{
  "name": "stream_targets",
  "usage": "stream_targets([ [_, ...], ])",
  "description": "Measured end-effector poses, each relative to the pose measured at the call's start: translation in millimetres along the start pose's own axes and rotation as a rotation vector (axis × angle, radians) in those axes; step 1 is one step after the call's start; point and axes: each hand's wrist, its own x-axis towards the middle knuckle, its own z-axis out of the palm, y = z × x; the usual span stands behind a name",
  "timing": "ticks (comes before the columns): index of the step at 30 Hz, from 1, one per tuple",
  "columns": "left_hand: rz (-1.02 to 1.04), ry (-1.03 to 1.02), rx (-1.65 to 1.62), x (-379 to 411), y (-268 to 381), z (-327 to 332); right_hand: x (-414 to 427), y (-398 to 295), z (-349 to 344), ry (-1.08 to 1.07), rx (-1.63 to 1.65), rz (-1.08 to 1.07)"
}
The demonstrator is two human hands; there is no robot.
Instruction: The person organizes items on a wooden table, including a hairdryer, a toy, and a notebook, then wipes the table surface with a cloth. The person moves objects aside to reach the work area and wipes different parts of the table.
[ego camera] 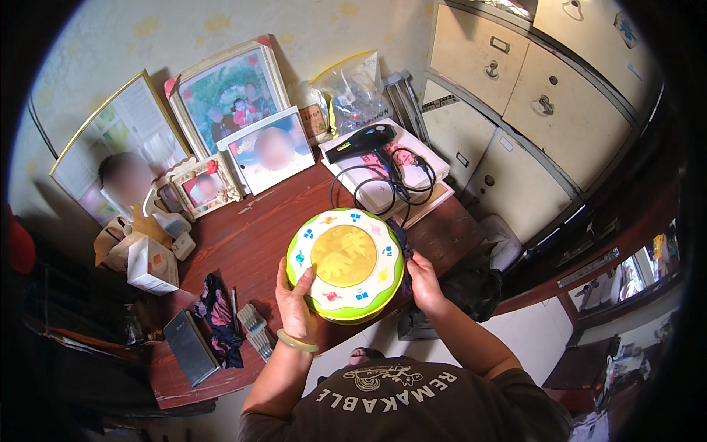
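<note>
A round plastic toy drum [343, 255], with a lime-green edge, a white ring of small coloured pictures and a yellow middle, is held up over the desk's front edge. My left hand [296, 309] grips its left side, thumb on the white ring and fingers at the rim. A bangle circles that wrist. At the drum's right side, my right hand [424, 280] clasps a dark purple cloth [406, 274] against the rim. Most of the cloth is hidden behind the drum and fingers.
On the reddish wooden desk [265, 226], a black hair dryer [362, 141] with coiled cord lies on stacked boxes [436, 166]. Framed photographs [226, 94] lean against the wall. At left are a white box [153, 265], a black notebook [191, 347] and a crumpled patterned cloth [219, 323]. Cabinets [497, 110] stand right.
</note>
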Motion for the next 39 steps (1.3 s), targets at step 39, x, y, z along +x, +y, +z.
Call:
stream_targets([
  [39, 0.198, 0.154, -0.079, 73, 88, -139, 17, 122, 19, -0.381, -1.695, -0.440],
])
